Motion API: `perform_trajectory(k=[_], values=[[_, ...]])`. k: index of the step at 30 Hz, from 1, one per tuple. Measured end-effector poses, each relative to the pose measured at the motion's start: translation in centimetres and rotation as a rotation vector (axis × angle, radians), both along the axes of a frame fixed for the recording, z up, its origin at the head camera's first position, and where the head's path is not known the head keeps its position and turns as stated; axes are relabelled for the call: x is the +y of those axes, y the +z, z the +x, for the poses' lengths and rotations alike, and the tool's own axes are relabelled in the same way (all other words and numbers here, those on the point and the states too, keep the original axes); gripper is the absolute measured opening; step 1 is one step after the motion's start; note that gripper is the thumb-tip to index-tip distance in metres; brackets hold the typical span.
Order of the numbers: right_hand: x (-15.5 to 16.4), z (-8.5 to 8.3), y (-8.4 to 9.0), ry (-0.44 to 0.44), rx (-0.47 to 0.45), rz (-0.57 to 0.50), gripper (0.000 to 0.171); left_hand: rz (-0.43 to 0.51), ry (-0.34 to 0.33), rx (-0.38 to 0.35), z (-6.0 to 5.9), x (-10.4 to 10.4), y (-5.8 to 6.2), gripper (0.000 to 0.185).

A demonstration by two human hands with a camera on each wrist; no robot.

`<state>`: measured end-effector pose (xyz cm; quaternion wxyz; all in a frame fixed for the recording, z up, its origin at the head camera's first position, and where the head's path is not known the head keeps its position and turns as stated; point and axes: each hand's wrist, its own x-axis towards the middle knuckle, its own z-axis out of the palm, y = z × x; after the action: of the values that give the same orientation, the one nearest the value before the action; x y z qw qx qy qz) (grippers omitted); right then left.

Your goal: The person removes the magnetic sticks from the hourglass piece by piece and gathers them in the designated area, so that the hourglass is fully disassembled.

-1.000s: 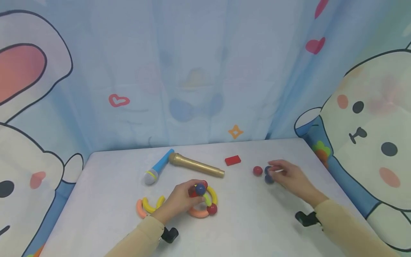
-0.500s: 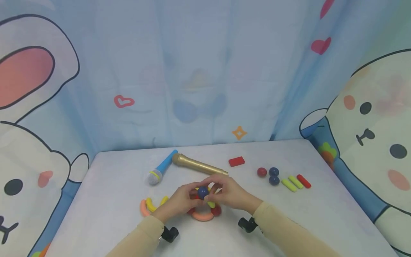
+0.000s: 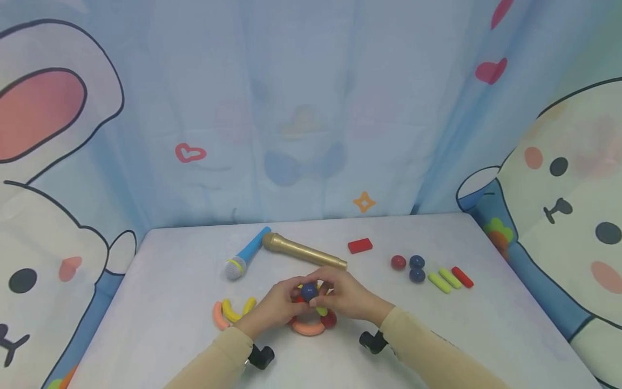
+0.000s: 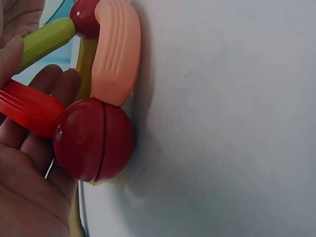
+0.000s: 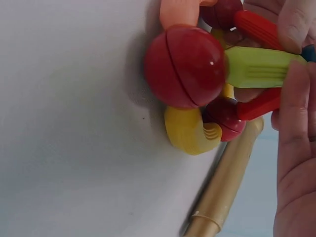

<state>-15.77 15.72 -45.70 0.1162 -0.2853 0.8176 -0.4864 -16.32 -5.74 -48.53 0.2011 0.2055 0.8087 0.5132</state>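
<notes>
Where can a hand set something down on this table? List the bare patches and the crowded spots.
Bare: the table's right front, below the loose sticks, and the left front, left of the curved pieces. Also the back strip behind the red block. Crowded: the middle, where both hands grip the ball-and-stick toy, just before the microphones.

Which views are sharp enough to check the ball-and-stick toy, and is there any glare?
Head view: even, soft lighting, slightly soft focus, both hands cover most of the ball-and-stick toy. Left wrist view: sharp close-up of the glossy red ball, faint shadow on the white table. Right wrist view: small glare spot on its red ball.
</notes>
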Motion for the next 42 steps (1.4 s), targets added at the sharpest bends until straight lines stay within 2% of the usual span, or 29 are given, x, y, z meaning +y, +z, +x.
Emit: perform_trajectory(k=[5,13,21,26,30,37,42], values=[[0.0,0.2,-0.4,-0.034,-0.032,-0.017,0.044,0.022,0.013,-0.03,0.2,0.3,0.1,0.057],[0.1,0.2,-0.7,-0.041,-0.116,-0.053,0.041,-0.002,0.039,-0.029,0.4,0.4,0.1,0.051],[1.3,-0.3,-0.7,-0.115,-0.209,-0.159,0.046,-0.031,0.045,-0.024,0.4,0.5,0.4,0.053],[2.6,0.1,-0.9,-0.203,-0.204,-0.078,0.048,-0.053,0.061,-0.021,0.3,0.5,0.5,0.053],[4.0,0.6,-0.8,-0.264,-0.203,-0.051,0.048,-0.053,0.069,0.0,0.4,0.4,0.4,0.05],[6.8,0.3,-2.1,-0.374,-0.246,0.009,0.05,-0.036,0.07,-0.004,0.6,0.5,0.6,0.05],[9.0,-0.7,-3.1,-0.521,-0.154,0.174,0.049,-0.034,0.076,-0.02,0.6,0.5,0.6,0.051]])
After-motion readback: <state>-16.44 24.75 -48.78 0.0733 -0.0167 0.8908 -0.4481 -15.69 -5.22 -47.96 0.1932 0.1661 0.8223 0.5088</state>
